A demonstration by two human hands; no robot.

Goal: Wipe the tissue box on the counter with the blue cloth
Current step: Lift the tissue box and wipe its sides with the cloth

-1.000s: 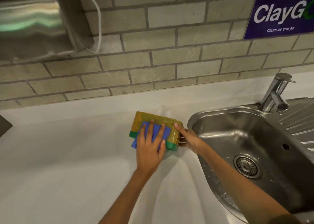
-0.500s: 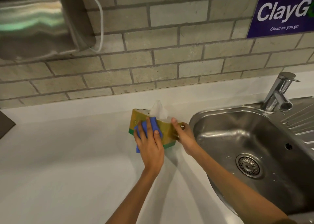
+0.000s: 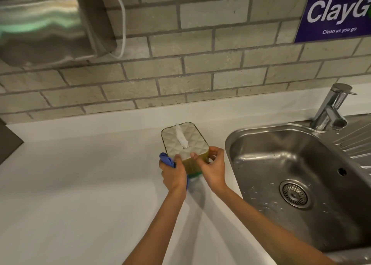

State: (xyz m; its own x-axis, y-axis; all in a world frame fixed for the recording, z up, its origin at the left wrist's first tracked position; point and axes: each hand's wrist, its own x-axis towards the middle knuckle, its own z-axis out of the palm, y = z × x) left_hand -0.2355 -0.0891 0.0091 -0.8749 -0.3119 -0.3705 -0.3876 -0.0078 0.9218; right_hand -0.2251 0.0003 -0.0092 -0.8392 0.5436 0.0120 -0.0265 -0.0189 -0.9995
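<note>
Head view: we hold the tissue box upright on the counter beside the sink, left hand clenched around the blue cloth at its near end, right hand gripping that end. Wiping seems midway; the top looks unwiped.

Dim warm light, glare on the sink, soft arm shadows, wide-angle bending at edges

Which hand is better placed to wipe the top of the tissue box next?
Left. The left hand already holds the blue cloth at the tissue box, while the right hand steadies its near end.
</note>
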